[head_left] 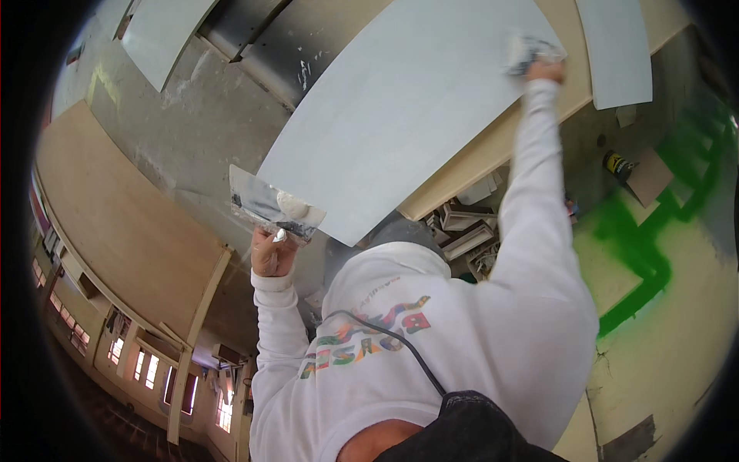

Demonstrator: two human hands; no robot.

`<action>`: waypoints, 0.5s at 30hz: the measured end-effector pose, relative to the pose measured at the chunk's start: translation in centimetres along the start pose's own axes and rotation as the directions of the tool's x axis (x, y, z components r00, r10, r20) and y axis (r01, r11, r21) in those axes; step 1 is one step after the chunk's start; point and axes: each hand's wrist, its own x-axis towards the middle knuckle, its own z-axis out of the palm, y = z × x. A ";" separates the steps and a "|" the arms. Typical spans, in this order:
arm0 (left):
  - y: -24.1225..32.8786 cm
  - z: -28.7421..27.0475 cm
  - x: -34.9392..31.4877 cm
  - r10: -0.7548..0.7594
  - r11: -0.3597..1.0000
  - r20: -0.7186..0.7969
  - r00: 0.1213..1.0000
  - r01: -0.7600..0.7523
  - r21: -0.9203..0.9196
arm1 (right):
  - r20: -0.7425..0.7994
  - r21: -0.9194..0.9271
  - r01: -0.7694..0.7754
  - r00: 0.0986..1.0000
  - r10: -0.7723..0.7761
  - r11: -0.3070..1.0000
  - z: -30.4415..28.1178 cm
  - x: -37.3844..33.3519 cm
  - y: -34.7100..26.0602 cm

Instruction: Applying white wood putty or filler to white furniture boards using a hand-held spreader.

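A long, pale grey-white panel with a curved edge lies across a wooden worktop before me. My left hand grips a wide, flat filling blade by its lower edge, close to the panel's near left corner. A lump of white filler sits on that blade, and some white paste is on my thumb. Far out to the right, my right hand is closed on a second smeared filling blade over the panel's far right part. Motion blurs this blade, so its contact with the surface is unclear.
Another pale panel lies at the far right. A brown wooden board stands on the left. Drawer-like boxes are stacked below the worktop. On the right floor are a dark can, a brown sheet and green paint.
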 end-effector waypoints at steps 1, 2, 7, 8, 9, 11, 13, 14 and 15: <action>-0.1 0.1 0.8 -0.024 1.000 0.079 0.997 0.024 0.000 | -0.156 -0.101 0.040 0.986 -0.055 0.994 -3.9 11.0 9.3; -0.7 -0.5 0.6 -0.023 1.000 0.066 0.998 0.023 0.001 | -0.148 -0.089 0.123 0.980 -0.135 0.988 -3.8 13.0 9.8; -2.9 -3.4 -1.8 -0.011 1.000 0.047 0.999 0.011 -0.014 | 0.279 -0.314 0.805 0.586 -0.761 0.504 6.0 -5.3 2.4; -2.9 -3.5 -2.0 -0.021 1.000 0.080 0.997 0.022 -0.014 | 0.450 -0.055 0.658 0.688 -0.569 0.751 9.0 -12.0 3.1; -3.0 -3.3 -2.2 -0.036 0.999 0.121 0.992 0.038 -0.013 | 0.484 0.099 0.682 0.603 -0.634 0.725 11.6 -18.8 5.3; -3.5 -4.0 -3.5 -0.028 0.999 0.155 0.988 0.033 -0.030 | 0.717 0.275 0.817 0.177 -0.675 0.507 11.9 -32.7 5.7; -3.6 -5.1 -5.0 0.073 0.995 0.202 0.977 -0.056 -0.088 | 0.849 0.364 0.823 -0.101 -0.518 0.436 8.5 -38.5 2.5; -3.9 -5.3 -6.9 0.133 0.988 0.186 0.974 -0.116 -0.101 | 0.750 0.332 0.807 0.087 -0.656 0.487 7.9 -37.9 4.5; -4.3 -6.1 -8.3 0.146 0.987 0.177 0.973 -0.131 -0.096 | 0.596 0.316 0.780 0.280 -0.752 0.541 8.9 -34.8 6.5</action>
